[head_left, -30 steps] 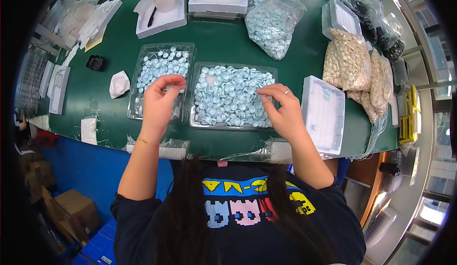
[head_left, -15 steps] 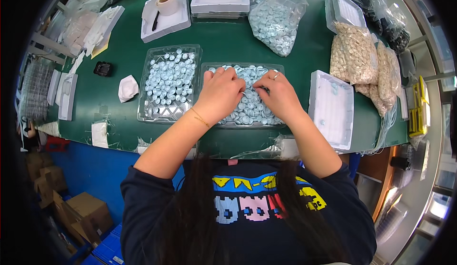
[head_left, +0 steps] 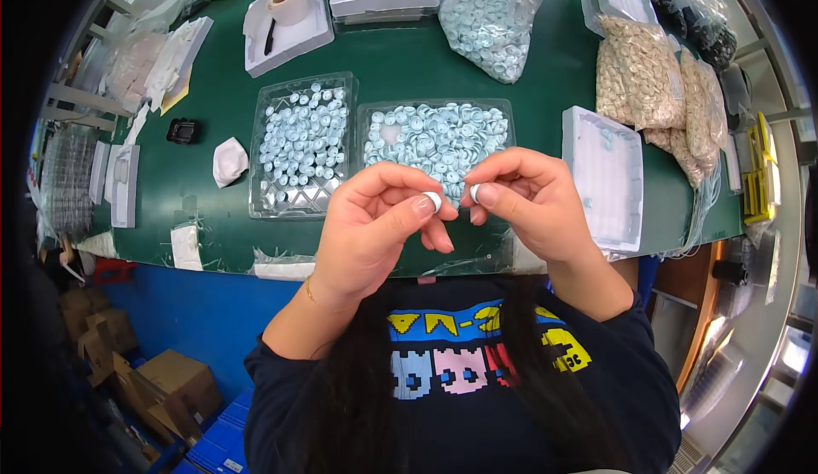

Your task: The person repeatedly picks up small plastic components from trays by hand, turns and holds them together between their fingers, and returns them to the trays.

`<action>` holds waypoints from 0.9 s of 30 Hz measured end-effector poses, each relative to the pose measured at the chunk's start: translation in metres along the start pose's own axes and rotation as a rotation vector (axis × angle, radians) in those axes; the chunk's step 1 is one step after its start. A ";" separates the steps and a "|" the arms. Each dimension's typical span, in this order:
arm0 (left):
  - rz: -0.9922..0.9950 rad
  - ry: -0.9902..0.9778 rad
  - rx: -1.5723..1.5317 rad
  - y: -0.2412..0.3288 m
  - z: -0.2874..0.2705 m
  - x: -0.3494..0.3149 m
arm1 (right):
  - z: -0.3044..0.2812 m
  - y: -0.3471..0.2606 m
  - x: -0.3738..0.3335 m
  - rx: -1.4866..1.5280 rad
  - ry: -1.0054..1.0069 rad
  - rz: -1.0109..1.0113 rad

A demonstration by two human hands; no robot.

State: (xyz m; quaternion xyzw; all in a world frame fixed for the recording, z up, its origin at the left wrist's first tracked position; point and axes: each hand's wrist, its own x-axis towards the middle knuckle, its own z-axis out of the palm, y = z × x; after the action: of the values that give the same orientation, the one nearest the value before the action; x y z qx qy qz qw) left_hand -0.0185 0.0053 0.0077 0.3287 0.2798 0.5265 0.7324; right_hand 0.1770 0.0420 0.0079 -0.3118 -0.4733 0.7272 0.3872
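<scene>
Pinching one small white cap each, left hand (head_left: 375,227), right hand (head_left: 528,197), above clear trays (head_left: 366,116) of pale-blue caps (head_left: 443,137).

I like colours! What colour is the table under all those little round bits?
The flat work table is dark green, seen best in the head view.

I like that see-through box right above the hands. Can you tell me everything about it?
The clear plastic tray looks thin and shiny, with a raised rim and rounded corners. It lies flat on the green table, right beside a second clear tray. It is heaped with small pale blue round parts. The hands are lifted in front of it, not touching.
</scene>
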 end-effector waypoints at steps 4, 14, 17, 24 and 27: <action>0.096 0.007 0.062 0.001 0.010 -0.009 | 0.012 -0.004 -0.006 -0.109 -0.028 -0.299; 0.215 0.031 0.183 -0.001 0.019 -0.017 | 0.028 -0.006 -0.011 -0.273 0.048 -0.482; 0.269 0.089 0.260 0.000 0.027 -0.017 | 0.028 -0.005 -0.009 -0.324 0.067 -0.561; 0.454 0.097 0.498 -0.003 0.024 -0.016 | 0.028 -0.003 -0.008 -0.428 0.106 -0.677; 0.458 0.099 0.490 -0.004 0.023 -0.015 | 0.028 -0.003 -0.007 -0.420 0.111 -0.681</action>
State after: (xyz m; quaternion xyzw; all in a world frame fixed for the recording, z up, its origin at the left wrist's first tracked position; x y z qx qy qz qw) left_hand -0.0032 -0.0143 0.0204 0.5233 0.3519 0.6099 0.4799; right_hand 0.1583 0.0237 0.0213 -0.2483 -0.6663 0.4267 0.5589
